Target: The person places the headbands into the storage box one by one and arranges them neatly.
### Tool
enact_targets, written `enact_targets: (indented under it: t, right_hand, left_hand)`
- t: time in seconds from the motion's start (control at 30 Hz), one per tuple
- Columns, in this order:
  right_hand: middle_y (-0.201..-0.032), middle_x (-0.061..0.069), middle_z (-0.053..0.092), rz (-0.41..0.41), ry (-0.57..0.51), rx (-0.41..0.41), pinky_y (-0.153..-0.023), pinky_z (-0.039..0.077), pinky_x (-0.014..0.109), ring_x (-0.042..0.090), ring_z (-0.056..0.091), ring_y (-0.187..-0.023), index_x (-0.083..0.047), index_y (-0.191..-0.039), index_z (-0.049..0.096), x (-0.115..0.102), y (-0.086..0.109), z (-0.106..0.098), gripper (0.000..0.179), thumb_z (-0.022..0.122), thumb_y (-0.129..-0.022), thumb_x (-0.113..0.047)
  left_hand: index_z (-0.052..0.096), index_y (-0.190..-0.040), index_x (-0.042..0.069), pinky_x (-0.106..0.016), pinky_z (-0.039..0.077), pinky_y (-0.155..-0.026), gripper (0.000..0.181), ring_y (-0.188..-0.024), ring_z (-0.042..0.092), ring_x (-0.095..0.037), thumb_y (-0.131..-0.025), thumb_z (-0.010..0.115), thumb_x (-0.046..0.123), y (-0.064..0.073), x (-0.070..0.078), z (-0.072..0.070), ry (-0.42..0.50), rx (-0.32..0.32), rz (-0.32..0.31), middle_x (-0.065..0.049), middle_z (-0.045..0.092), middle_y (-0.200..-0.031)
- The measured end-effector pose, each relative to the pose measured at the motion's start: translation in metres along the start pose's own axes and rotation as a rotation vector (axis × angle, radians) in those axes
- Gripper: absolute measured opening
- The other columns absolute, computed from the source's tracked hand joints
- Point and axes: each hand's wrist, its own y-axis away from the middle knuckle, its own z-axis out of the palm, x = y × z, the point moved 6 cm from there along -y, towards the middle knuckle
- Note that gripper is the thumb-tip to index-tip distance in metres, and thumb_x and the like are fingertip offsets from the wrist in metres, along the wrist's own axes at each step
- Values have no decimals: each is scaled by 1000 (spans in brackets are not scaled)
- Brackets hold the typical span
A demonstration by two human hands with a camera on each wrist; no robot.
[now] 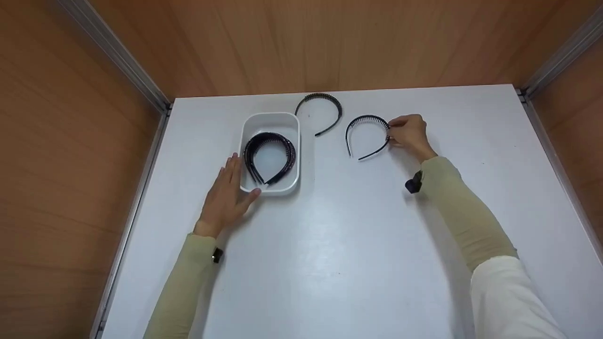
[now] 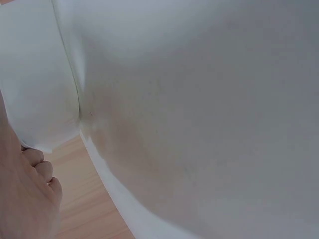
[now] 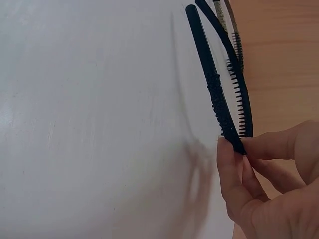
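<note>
My right hand (image 1: pixel 411 135) pinches a black toothed headband (image 1: pixel 367 117) by its right side. In the right wrist view the thumb and fingertips close on the band (image 3: pixel 219 99), whose ends point away from the hand. My left hand (image 1: pixel 225 197) lies along the left side of a white plastic tub (image 1: pixel 270 192), fingers straight, thumb at its near corner. Inside the tub several dark headbands (image 1: pixel 288 165) are nested together. The left wrist view shows the left hand (image 2: pixel 30 194) against the white tub wall (image 2: pixel 40 74).
Another black headband (image 1: pixel 337 106) lies on the white table (image 1: pixel 330 254) just right of the tub, near the back edge. Wooden panels (image 1: pixel 301 47) enclose the table at the back and both sides, with metal rails (image 1: pixel 122 52) at the corners.
</note>
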Motion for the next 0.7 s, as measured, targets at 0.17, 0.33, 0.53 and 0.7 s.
enact_targets:
  t: [0.17, 0.33, 0.53, 0.7]
  right_hand:
    - [-121, 11, 70, -7, -28, -20, -89, 66, 29, 10, 69, -93, -2, -128, 75, -7, 2, 0, 33, 73, -96, -10]
    - [-120, 11, 69, -8, -73, -54, -96, 65, 36, 12, 72, -95, 0, -131, 73, -14, 5, 2, 36, 72, -96, -8]
    - [-125, 11, 67, -17, -106, -87, -91, 66, 29, 15, 70, -105, -1, -133, 72, -26, 12, 6, 35, 71, -99, -7]
    - [-120, 13, 68, -86, -140, -105, -95, 65, 37, 17, 73, -101, 3, -130, 72, -39, 19, 15, 32, 70, -99, -4]
  left_hand:
    - [10, -171, 1, -45, 10, -138, 99, -168, 9, -31, -105, 59, 56, 0, 1, -1, 4, -1, 0, -16, 10, -180]
    - [10, -171, 2, -44, 10, -138, 97, -168, 9, -30, -106, 57, 57, -1, 1, -1, -2, -4, -5, -15, 9, -180]
    - [9, -171, 2, -43, 9, -138, 99, -168, 9, -30, -106, 54, 61, -4, 3, 0, -32, -28, -17, -15, 9, -180]
    - [8, -172, 4, -42, 9, -138, 101, -168, 8, -29, -105, 49, 68, -5, 3, -1, -69, -53, -40, -12, 7, -181]
